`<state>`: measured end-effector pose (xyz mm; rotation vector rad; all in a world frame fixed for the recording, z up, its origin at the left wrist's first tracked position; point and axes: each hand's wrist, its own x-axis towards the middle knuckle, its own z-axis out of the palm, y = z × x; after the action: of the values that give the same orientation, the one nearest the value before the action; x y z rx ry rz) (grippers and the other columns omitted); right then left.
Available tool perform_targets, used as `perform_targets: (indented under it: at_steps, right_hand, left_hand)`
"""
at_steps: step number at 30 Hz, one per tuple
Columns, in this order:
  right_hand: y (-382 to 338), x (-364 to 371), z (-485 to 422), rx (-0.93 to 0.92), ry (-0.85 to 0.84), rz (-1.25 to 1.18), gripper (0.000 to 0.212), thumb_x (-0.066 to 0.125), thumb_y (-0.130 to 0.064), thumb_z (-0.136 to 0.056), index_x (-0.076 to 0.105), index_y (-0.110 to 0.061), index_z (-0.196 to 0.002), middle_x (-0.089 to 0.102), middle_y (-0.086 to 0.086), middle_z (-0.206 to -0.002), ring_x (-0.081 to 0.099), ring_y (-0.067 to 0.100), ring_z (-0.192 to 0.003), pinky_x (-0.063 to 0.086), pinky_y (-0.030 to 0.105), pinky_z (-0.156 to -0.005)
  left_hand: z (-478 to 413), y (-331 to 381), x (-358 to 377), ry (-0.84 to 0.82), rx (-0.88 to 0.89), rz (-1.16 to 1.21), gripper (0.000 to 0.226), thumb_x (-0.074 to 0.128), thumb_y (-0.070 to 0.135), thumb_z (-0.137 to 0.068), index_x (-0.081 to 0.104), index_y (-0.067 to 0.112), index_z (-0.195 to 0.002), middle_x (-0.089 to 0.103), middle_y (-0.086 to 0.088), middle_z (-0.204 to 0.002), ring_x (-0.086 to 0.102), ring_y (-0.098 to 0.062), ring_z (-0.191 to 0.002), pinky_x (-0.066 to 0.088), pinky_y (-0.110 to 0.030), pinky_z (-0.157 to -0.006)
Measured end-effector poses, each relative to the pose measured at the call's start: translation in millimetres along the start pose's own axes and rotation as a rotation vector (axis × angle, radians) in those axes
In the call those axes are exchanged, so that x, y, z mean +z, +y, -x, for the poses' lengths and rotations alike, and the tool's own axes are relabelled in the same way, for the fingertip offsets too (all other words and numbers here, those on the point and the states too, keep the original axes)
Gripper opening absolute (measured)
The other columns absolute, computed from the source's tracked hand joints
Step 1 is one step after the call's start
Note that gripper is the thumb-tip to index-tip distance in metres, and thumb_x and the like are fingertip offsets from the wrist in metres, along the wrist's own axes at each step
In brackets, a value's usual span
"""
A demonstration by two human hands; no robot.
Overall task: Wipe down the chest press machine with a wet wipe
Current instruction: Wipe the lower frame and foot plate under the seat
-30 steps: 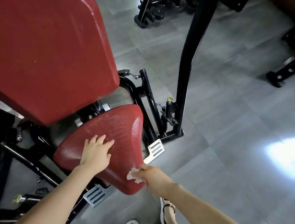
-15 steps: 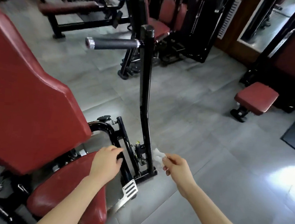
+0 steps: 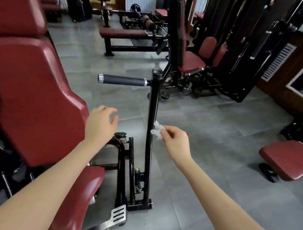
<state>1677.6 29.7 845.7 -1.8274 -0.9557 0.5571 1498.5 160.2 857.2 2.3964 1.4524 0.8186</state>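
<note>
The chest press machine fills the left: a red back pad [image 3: 32,94], a red seat [image 3: 79,196] below it, and a black upright arm [image 3: 149,151] with a horizontal black grip handle [image 3: 122,80]. My right hand [image 3: 175,144] pinches a crumpled white wet wipe [image 3: 157,130], which sits against the right side of the upright arm about halfway up. My left hand [image 3: 101,123] hovers with fingers spread, just right of the back pad and below the grip handle, touching nothing.
A metal foot plate [image 3: 118,214] sticks out at the machine's base. A red stool seat [image 3: 288,158] stands low at the right. Benches [image 3: 124,34] and black weight-stack machines [image 3: 243,49] crowd the back. Grey tiled floor [image 3: 219,120] lies between them.
My view has swung up from the seat to the upright arm. My right hand carried the wipe off the seat's front edge up to the arm. My left hand lifted off the seat.
</note>
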Motion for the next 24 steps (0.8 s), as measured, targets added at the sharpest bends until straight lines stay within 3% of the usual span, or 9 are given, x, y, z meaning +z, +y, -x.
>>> perform_targets:
  at_steps: [4, 6, 10, 12, 15, 17, 20, 22, 24]
  right_hand:
    - [-30.3, 19.5, -58.0, -0.207, 0.080, 0.267, 0.023, 0.053, -0.019, -0.094, 0.071, -0.008, -0.088, 0.059, 0.007, -0.079, 0.049, 0.020, -0.075, 0.031, 0.030, -0.062]
    - [-41.1, 30.5, -93.1, -0.367, 0.171, 0.402, 0.021, 0.054, -0.018, -0.093, 0.073, -0.010, -0.090, 0.060, 0.003, -0.089, 0.050, 0.023, -0.084, 0.028, 0.027, -0.066]
    - [-53.8, 50.9, -164.2, -0.672, 0.295, 0.659, 0.019, 0.060, -0.007, -0.079, 0.060, -0.009, -0.060, 0.057, 0.006, -0.064, 0.051, 0.031, -0.062, 0.025, 0.029, -0.061]
    - [-59.7, 64.8, -190.6, -0.739, 0.224, 0.738, 0.016, 0.061, -0.005, -0.077, 0.058, -0.009, -0.061, 0.051, 0.006, -0.058, 0.050, 0.030, -0.056, 0.025, 0.028, -0.061]
    - [-61.3, 86.9, -217.4, -0.695, 0.024, 0.716, 0.010, 0.058, -0.003, -0.084, 0.066, -0.006, -0.080, 0.055, 0.010, -0.062, 0.051, 0.032, -0.059, 0.046, 0.037, -0.070]
    - [-62.2, 98.1, -225.5, -0.571, -0.114, 0.604, 0.016, 0.057, -0.010, -0.091, 0.071, -0.010, -0.099, 0.068, 0.013, -0.080, 0.060, 0.037, -0.076, 0.047, 0.039, -0.073]
    - [-80.7, 120.9, -225.5, -0.613, -0.237, 0.338, 0.017, 0.062, -0.015, -0.088, 0.074, -0.010, -0.100, 0.072, 0.018, -0.092, 0.065, 0.039, -0.090, 0.049, 0.048, -0.082]
    - [-99.2, 138.9, -226.0, -0.696, -0.358, 0.273, 0.017, 0.062, -0.015, -0.089, 0.075, -0.010, -0.099, 0.073, 0.014, -0.088, 0.067, 0.034, -0.084, 0.051, 0.043, -0.079]
    - [-105.3, 143.5, -230.9, -0.760, -0.468, 0.321, 0.018, 0.061, -0.017, -0.091, 0.074, -0.011, -0.101, 0.072, 0.015, -0.077, 0.062, 0.035, -0.067, 0.050, 0.037, -0.068]
  left_hand:
    - [-42.7, -20.0, -5.3, 0.171, -0.123, 0.046, 0.030, 0.055, 0.017, -0.090, 0.063, 0.005, -0.116, 0.062, -0.020, -0.103, 0.056, -0.038, -0.096, 0.040, -0.041, -0.086]
    - [-68.4, -29.7, -4.1, 0.226, -0.173, 0.034, 0.033, 0.052, 0.020, -0.092, 0.059, 0.006, -0.121, 0.060, -0.021, -0.107, 0.054, -0.038, -0.100, 0.039, -0.041, -0.088]
    - [-114.4, -39.8, 0.5, 0.282, -0.259, 0.040, 0.038, 0.047, 0.024, -0.096, 0.051, 0.008, -0.130, 0.056, -0.020, -0.120, 0.049, -0.036, -0.113, 0.032, -0.040, -0.098]
    - [-131.3, -45.2, 3.3, 0.224, -0.326, 0.087, 0.041, 0.045, 0.027, -0.097, 0.049, 0.010, -0.134, 0.054, -0.020, -0.125, 0.049, -0.035, -0.115, 0.034, -0.039, -0.099]
    - [-149.7, -52.6, 6.0, 0.121, -0.374, 0.264, 0.037, 0.048, 0.026, -0.096, 0.056, 0.010, -0.129, 0.060, -0.014, -0.125, 0.055, -0.029, -0.112, 0.040, -0.036, -0.098]
    - [-156.3, -54.8, 8.7, 0.080, -0.404, 0.481, 0.029, 0.052, 0.020, -0.095, 0.063, 0.009, -0.119, 0.064, -0.011, -0.118, 0.062, -0.025, -0.097, 0.051, -0.037, -0.089]
    - [-159.9, -55.6, 10.8, 0.093, -0.502, 0.720, 0.025, 0.057, 0.015, -0.092, 0.065, 0.009, -0.116, 0.066, -0.008, -0.108, 0.064, -0.012, -0.069, 0.055, -0.021, -0.066]
    - [-159.5, -55.0, 9.5, 0.104, -0.518, 0.774, 0.025, 0.058, 0.013, -0.092, 0.065, 0.009, -0.115, 0.067, -0.005, -0.099, 0.063, -0.008, -0.063, 0.054, -0.019, -0.065]
    - [-157.5, -52.6, 7.5, 0.103, -0.540, 0.847, 0.023, 0.059, 0.010, -0.091, 0.065, 0.005, -0.113, 0.066, -0.007, -0.094, 0.061, -0.013, -0.071, 0.052, -0.016, -0.060]
